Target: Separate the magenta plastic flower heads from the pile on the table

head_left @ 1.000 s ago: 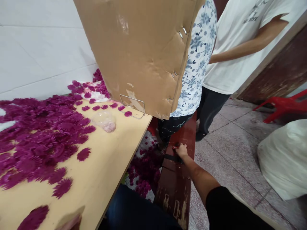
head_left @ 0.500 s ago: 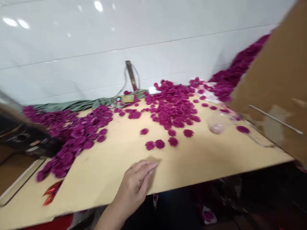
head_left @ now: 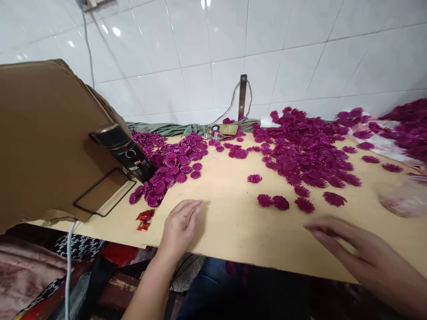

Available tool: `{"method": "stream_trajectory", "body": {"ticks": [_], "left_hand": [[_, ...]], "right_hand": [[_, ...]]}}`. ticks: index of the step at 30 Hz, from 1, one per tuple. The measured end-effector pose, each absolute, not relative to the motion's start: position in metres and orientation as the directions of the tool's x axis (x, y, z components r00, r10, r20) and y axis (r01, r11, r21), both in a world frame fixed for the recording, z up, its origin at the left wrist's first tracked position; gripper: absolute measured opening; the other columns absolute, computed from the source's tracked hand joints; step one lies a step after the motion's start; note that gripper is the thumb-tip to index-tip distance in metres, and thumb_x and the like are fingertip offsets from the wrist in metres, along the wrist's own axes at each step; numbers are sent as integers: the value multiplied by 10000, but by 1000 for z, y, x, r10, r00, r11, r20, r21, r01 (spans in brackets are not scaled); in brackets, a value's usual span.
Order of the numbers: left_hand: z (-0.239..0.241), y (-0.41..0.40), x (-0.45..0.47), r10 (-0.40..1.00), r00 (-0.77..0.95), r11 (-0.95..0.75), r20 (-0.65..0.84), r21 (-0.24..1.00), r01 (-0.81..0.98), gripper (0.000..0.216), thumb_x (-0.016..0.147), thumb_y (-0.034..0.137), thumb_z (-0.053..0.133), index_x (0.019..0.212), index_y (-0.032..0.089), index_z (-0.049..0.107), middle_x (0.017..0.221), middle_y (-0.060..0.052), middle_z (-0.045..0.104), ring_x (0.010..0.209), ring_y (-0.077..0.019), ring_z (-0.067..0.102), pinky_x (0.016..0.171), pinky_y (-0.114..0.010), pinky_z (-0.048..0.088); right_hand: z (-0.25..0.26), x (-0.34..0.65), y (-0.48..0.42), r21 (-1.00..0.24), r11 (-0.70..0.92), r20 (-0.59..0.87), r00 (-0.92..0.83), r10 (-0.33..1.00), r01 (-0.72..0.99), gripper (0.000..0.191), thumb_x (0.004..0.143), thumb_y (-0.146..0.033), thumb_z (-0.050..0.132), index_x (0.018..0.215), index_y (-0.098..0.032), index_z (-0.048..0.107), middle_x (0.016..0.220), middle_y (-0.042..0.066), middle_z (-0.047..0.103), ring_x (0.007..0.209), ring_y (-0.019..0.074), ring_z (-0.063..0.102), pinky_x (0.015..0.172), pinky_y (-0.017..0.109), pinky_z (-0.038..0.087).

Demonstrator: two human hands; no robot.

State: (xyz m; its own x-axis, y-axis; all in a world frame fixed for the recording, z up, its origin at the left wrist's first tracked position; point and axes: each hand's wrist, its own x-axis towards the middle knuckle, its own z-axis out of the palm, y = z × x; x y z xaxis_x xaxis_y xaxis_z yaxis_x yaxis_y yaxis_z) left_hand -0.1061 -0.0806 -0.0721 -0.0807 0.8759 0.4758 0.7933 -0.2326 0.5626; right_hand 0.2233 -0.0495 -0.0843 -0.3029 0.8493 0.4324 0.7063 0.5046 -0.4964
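Observation:
My left hand (head_left: 180, 224) lies flat on the pale wooden tabletop (head_left: 233, 222) near its front edge, fingers together and stretched out, holding nothing. My right hand (head_left: 360, 255) hovers low over the table at the right, fingers extended and slightly blurred, also empty. Several magenta artificial flower heads (head_left: 300, 151) are strewn across the table; three loose ones (head_left: 282, 202) lie just beyond my right hand's fingertips. Another heap of flower heads (head_left: 170, 166) sits to the left, beyond my left hand.
A brown cardboard sheet (head_left: 43, 142) leans at the left, with a black flask (head_left: 128, 155) beside it. Small red wrappers (head_left: 144, 220) lie left of my left hand. A clear plastic bag (head_left: 405, 200) rests at the right. A yellow device (head_left: 227, 129) with a cord sits by the tiled wall.
The view has swung left from the bench and standing people to the table. My right hand left the bench and came over the table; my left hand stayed flat on the table.

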Motion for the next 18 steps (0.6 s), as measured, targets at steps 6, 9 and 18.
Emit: {"method": "stream_trajectory", "body": {"ticks": [6, 9, 18], "left_hand": [[-73, -60, -154, 855, -251, 8, 454, 472, 882, 304, 807, 324, 431, 938, 178, 662, 941, -77, 648, 897, -203, 598, 829, -353, 479], [-73, -38, -168, 867, -258, 77, 427, 396, 915, 327, 799, 324, 423, 986, 179, 649, 986, -82, 637, 932, -224, 580, 849, -367, 460], [-61, 18, -147, 972, -71, 73, 224, -1, 997, 379, 795, 261, 413, 1106, 150, 597, 1075, -132, 588, 990, -290, 531, 814, -396, 434]], "right_hand": [[-84, 143, 33, -80, 563, 437, -479, 761, 822, 259, 822, -259, 434, 963, -130, 610, 978, 154, 614, 901, 274, 532, 780, 416, 432], [-90, 132, 51, 5, 507, 326, -480, 814, 862, 211, 813, -195, 428, 860, -126, 621, 885, 148, 602, 785, 238, 528, 704, 364, 423], [-76, 150, 50, -14, 447, 424, -400, 813, 894, 284, 775, -62, 376, 828, -112, 651, 882, 151, 594, 793, 237, 505, 712, 365, 428]]}}
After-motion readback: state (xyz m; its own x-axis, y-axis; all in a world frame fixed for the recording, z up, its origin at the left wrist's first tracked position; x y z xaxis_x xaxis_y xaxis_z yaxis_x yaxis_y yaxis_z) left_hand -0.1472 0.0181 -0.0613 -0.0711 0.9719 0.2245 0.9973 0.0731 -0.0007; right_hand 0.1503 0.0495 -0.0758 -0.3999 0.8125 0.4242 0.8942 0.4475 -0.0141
